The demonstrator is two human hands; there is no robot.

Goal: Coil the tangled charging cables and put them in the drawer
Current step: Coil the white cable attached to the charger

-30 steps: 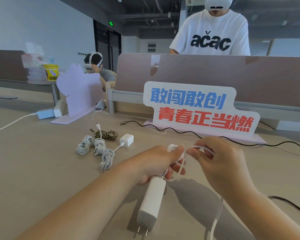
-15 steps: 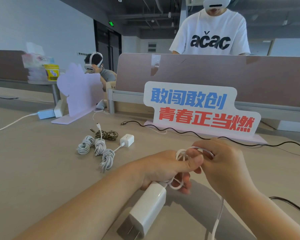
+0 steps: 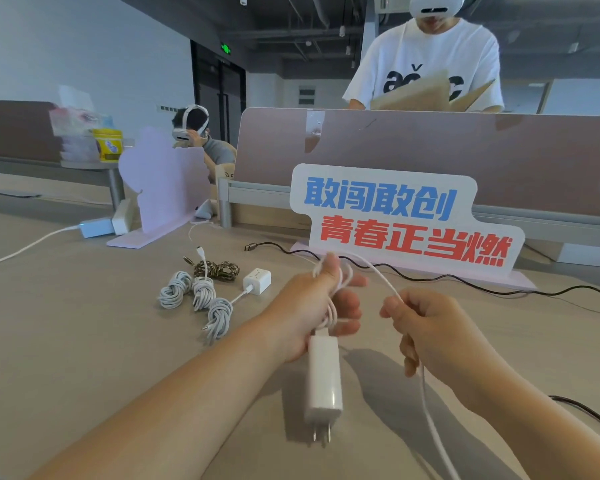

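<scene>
My left hand (image 3: 314, 308) holds loops of a white charging cable (image 3: 378, 271) wound around its fingers, thumb up. The cable's white plug adapter (image 3: 324, 379) hangs below that hand, prongs down. My right hand (image 3: 426, 327) pinches the same cable a little to the right; the free end runs down past the wrist and out of the frame's lower edge. On the table to the left lie three coiled white cables (image 3: 201, 294), one joined to a small white charger cube (image 3: 257, 280), and a coiled braided dark cable (image 3: 219, 268). No drawer is in view.
A standing sign with blue and red characters (image 3: 402, 220) is behind my hands, a black cable (image 3: 465, 280) snaking in front of it. A lilac sign (image 3: 163, 188), white power bricks (image 3: 97, 226) and a desk partition (image 3: 430, 157) stand farther back. Two people with headsets are beyond.
My hands have drawn apart: the right hand moved right and down, pulling the cable taut. The left hand turned thumb-up, and the adapter swung from tilted to hanging straight down.
</scene>
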